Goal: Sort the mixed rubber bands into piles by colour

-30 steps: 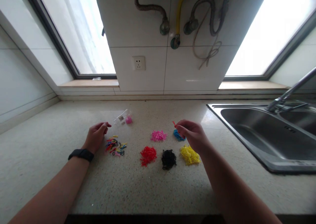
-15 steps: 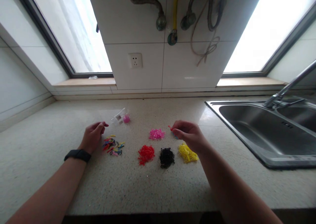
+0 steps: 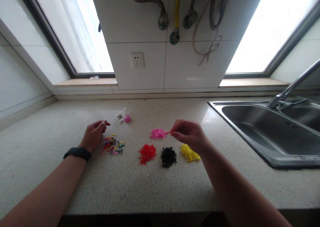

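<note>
My right hand [image 3: 188,134] is pinched on a red rubber band [image 3: 168,132], which sticks out left from the fingertips towards a pile of pink rubber bands [image 3: 158,133]. Below that hand lie yellow rubber bands [image 3: 189,153], with black rubber bands [image 3: 169,157] and red rubber bands [image 3: 147,154] further left. On the counter rests my left hand [image 3: 94,133], its fingers curled and pressed together; whatever they hold, if anything, cannot be made out. Just right of it is a loose mixed-colour pile of rubber bands [image 3: 113,145].
A clear plastic package [image 3: 120,116] with a pink ball [image 3: 127,118] lies behind the mixed pile. To the right is a steel sink [image 3: 247,130] with a faucet [image 3: 282,98]. Pipes and a power socket [image 3: 137,60] are on the tiled wall behind the counter [image 3: 120,187].
The red rubber band in my right hand has swung down and now points left at the pink pile. Blue bits seen under that hand before are now hidden. My left hand has barely moved.
</note>
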`<state>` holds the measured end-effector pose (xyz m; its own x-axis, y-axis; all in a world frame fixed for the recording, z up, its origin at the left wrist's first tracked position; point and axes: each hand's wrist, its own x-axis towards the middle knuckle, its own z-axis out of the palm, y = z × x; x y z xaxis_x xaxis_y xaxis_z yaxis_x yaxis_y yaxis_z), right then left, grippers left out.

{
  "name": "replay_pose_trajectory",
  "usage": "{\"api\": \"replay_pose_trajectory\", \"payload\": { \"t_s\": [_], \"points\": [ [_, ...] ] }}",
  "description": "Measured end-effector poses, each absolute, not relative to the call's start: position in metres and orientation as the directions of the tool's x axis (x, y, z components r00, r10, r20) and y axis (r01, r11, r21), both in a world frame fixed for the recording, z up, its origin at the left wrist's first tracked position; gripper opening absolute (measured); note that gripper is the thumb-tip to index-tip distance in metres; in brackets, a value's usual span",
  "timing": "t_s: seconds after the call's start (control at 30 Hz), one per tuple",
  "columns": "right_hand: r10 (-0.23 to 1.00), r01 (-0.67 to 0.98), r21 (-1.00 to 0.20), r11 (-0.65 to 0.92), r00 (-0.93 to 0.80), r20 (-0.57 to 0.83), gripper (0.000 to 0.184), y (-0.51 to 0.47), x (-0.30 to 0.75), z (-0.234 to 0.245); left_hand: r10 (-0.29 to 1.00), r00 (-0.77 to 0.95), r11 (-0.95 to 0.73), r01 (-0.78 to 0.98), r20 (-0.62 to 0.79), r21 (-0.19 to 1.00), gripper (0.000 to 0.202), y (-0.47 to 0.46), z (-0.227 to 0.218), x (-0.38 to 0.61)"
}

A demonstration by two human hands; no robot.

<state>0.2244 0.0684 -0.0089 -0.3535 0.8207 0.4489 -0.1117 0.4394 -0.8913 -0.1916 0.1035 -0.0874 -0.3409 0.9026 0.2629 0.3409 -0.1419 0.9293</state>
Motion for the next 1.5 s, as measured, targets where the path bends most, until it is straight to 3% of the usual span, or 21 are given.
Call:
{"api": "replay_pose_trajectory", "payload": {
  "t_s": [0.17,0.4,0.6,0.77,0.97,1.2,1.37,1.5],
  "points": [
    [0.798,-0.071,-0.876,0.477,-0.381,0.466,0.015,0.068,0.223,-0.01,0.905,-0.331,-0.143,0.359,0.269,0.922,0.033,0.104,-0.086,-0.19],
    [0.754,0.127,-0.805,0.58,-0.459,0.47,0.013,0.066,0.22,-0.013,0.9,-0.323,-0.161,0.378,0.293,0.912,0.03,0.107,-0.087,-0.19],
    [0.606,0.406,-0.475,0.781,-0.678,0.417,0.009,0.06,0.205,-0.017,0.896,-0.307,-0.179,0.413,0.322,0.893,0.028,0.109,-0.086,-0.188],
    [0.524,0.444,-0.302,0.844,-0.802,0.286,0.01,0.054,0.192,-0.024,0.9,-0.293,-0.177,0.432,0.323,0.884,0.03,0.109,-0.086,-0.189],
    [0.499,0.448,-0.243,0.861,-0.836,0.227,0.006,0.049,0.182,-0.029,0.902,-0.28,-0.183,0.441,0.328,0.879,0.032,0.111,-0.087,-0.19],
    [0.505,0.472,-0.185,0.862,-0.831,0.233,0.015,0.049,0.175,-0.035,0.906,-0.274,-0.173,0.455,0.322,0.874,0.032,0.11,-0.086,-0.188],
    [0.511,0.468,-0.216,0.857,-0.826,0.237,0.021,0.052,0.181,-0.035,0.909,-0.26,-0.182,0.457,0.326,0.871,0.034,0.111,-0.087,-0.189],
    [0.588,0.527,-0.261,0.809,-0.734,0.34,0.025,0.063,0.202,-0.025,0.914,-0.253,-0.172,0.468,0.318,0.867,0.036,0.11,-0.088,-0.19]
  ]
}}
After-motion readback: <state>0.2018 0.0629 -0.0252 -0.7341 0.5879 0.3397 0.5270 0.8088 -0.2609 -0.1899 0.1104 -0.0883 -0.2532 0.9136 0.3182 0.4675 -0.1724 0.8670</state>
